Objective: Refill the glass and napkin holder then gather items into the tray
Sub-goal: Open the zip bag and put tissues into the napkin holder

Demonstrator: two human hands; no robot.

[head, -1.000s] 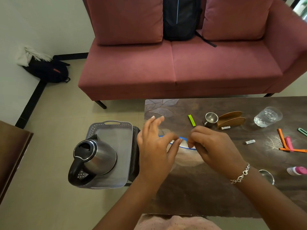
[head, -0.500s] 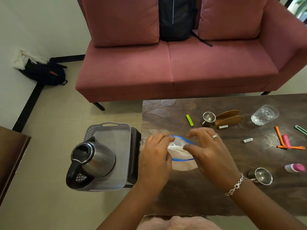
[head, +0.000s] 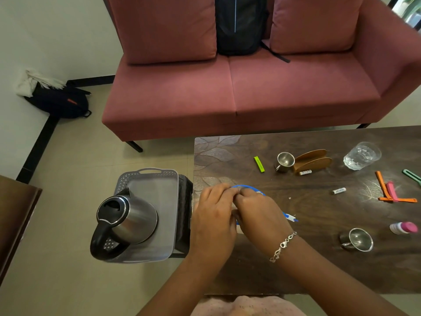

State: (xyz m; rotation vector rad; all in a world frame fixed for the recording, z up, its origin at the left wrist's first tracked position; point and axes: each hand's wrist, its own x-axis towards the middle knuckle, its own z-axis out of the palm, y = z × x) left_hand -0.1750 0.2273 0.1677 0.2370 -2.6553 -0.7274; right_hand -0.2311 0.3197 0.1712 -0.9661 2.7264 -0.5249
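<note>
My left hand and my right hand are pressed together near the table's left edge. Both pinch a blue-edged napkin packet, which they mostly hide. The empty wooden napkin holder stands further back, and the glass holding water is to its right. A grey tray sits on a black stool left of the table, with a steel kettle standing on it.
Two steel cups, a green clip, two batteries, orange and pink clips and a pink-capped bottle lie on the dark table. A red sofa stands behind it.
My hands have closed together over the packet. The white napkins that showed between them half a second ago are now hidden.
</note>
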